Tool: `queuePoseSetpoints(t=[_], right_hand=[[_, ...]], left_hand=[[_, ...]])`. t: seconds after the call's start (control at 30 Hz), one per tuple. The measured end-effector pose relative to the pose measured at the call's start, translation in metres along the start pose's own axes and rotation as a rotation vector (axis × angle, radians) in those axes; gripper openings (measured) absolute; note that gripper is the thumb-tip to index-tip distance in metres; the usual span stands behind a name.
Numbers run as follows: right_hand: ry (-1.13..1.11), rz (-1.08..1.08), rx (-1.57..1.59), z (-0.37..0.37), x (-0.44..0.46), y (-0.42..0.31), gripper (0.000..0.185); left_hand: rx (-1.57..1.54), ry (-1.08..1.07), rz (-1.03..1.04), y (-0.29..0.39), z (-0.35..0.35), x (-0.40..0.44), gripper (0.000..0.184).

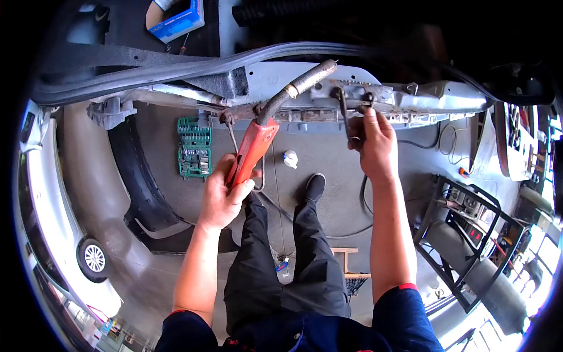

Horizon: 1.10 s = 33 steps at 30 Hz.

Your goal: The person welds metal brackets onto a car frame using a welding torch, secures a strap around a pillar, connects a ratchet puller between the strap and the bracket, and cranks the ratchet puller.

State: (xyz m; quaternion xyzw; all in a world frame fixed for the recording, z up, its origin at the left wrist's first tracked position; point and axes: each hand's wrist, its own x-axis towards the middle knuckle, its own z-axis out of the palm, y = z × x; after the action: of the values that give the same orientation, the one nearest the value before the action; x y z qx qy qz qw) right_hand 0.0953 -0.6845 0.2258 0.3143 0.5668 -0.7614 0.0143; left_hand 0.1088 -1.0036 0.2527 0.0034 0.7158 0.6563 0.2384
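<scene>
My left hand [221, 196] is closed around the red handle of a welding torch [252, 149]. The torch's bent metal neck and nozzle [311, 79] point up and to the right, over the car's body panel [264, 82]. On the right, my right hand [378, 146] has its fingers closed on a dark bent metal piece [344, 108] against a rusty, worn bracket area [352, 92] of the panel. Part of that piece is hidden by the fingers. A cable [275, 205] runs on the floor below the torch.
A green socket set [194, 149] lies open on the floor at left, near a dark bumper [138, 170]. A white car [58, 229] stands further left. At right is a black-framed cart with a gas cylinder [469, 252]. A blue box [182, 22] sits inside the car.
</scene>
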Motion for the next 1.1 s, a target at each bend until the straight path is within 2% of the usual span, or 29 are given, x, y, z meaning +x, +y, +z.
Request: queuePoseSetpoints(t=[0.1,0.2,0.27,0.3,0.4,0.43,0.5,0.53,0.57,0.6,0.63,0.67,0.7,0.77,0.83,0.87,0.9,0.93,0.97,1.03,1.07,1.1], right_hand=[[0.109,0.075,0.059,0.011,0.0,-0.003,0.034],[0.148,0.088,0.067,0.0,-0.004,0.008,0.028],[0.111,0.069,0.186,-0.002,-0.008,0.01,0.025],[0.106,0.07,0.258,-0.001,-0.01,0.01,0.027],[0.043,0.065,0.111,-0.006,-0.008,0.014,0.033],[0.039,0.066,0.112,-0.007,-0.009,0.013,0.033],[0.164,0.091,0.049,-0.007,-0.014,0.012,0.036],[0.239,0.023,0.042,-0.007,-0.018,0.015,0.038],[0.34,-0.064,-0.029,-0.007,-0.027,0.017,0.037],[0.324,-0.127,-0.067,-0.011,-0.041,0.02,0.036],[0.31,-0.191,-0.104,-0.014,-0.056,0.022,0.036],[0.176,-0.167,-0.121,-0.013,-0.075,0.025,0.036],[0.044,-0.144,-0.14,-0.004,-0.094,0.021,0.037],[-0.275,0.014,-0.21,0.044,-0.131,0.004,0.041],[-0.416,-0.199,-0.455,0.081,-0.147,0.01,0.048],[-0.323,-0.178,-0.429,0.097,-0.151,0.02,0.049],[-0.235,-0.157,-0.403,0.111,-0.156,0.032,0.05],[-0.113,-0.016,-0.237,0.123,-0.16,0.04,0.047],[-0.027,-0.028,-0.235,0.127,-0.162,0.057,0.041],[0.009,-0.04,-0.198,0.141,-0.176,0.066,0.035],[-0.011,-0.062,-0.15,0.146,-0.185,0.072,0.028],[0.01,-0.061,-0.149,0.15,-0.191,0.077,0.028]], left_hand=[[-0.053,0.053,-0.021,0.001,0.006,-0.001,0.03],[-0.134,0.044,-0.044,-0.002,0.007,-0.001,0.033],[-0.177,0.024,-0.062,-0.003,0.005,-0.005,0.035],[-0.124,0.012,-0.041,0.002,0.005,-0.005,0.036],[-0.085,0.014,0.074,-0.005,0.007,-0.004,0.026],[-0.078,0.026,0.054,-0.004,0.009,-0.006,0.023],[0.107,-0.03,0.107,-0.006,0.005,-0.005,0.033],[0.169,-0.047,0.123,-0.006,0.003,-0.004,0.037],[0.251,-0.03,0.233,-0.007,0.004,-0.002,0.034],[0.334,-0.015,0.343,-0.007,0.006,-0.001,0.031],[0.237,0.005,0.22,0.001,0.011,-0.006,0.028],[0.205,0.02,0.198,0.001,0.016,-0.008,0.03],[0.285,0.022,0.269,-0.001,0.017,-0.009,0.032],[0.344,0.06,0.33,-0.002,0.023,-0.011,0.034],[0.394,0.043,0.332,-0.009,0.027,-0.019,0.038],[0.408,0.011,0.253,-0.01,0.029,-0.026,0.039],[0.577,-0.032,0.354,-0.019,0.029,-0.029,0.041],[0.47,-0.054,0.28,-0.018,0.027,-0.035,0.043],[0.365,-0.081,0.209,-0.016,0.021,-0.04,0.045],[0.393,-0.178,0.202,-0.013,0.002,-0.049,0.047],[0.363,-0.153,0.315,-0.008,-0.012,-0.055,0.045],[0.331,-0.129,0.443,-0.006,-0.026,-0.055,0.043]])
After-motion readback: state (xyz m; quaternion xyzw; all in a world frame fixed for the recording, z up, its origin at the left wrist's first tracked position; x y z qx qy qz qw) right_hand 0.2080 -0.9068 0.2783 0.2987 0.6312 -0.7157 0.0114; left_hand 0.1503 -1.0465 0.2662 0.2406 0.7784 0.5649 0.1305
